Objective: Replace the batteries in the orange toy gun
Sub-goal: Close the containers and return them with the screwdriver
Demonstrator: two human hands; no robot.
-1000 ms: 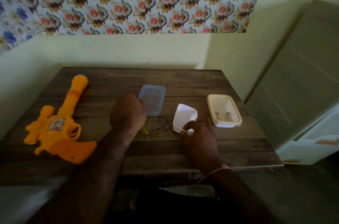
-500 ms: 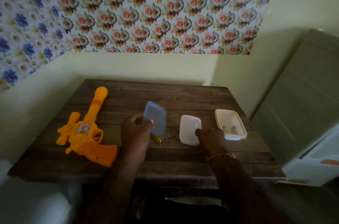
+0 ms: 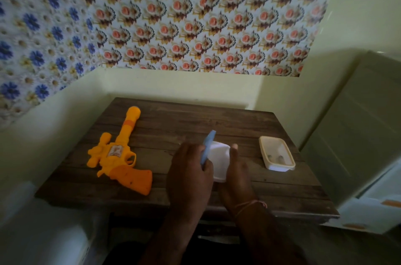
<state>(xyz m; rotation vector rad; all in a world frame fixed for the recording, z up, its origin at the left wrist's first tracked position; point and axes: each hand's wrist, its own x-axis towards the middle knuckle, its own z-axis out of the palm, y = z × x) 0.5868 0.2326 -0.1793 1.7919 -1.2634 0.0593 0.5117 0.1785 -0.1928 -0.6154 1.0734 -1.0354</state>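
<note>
Dark wooden table [image 3: 195, 119] in corner, floral wallpaper [image 3: 173, 15] above pale wall. Orange toy gun [image 3: 118, 156] flat on table's left part, barrel pointing away, well apart from hands. Left hand [image 3: 189, 169] grips blue lid [image 3: 207, 145], held on edge, tilted. Right hand [image 3: 236, 173] holds white container [image 3: 219, 160] beside lid, thumb up its right side. Cream container [image 3: 276, 153] open at right, two small batteries [image 3: 275, 158] inside
</note>
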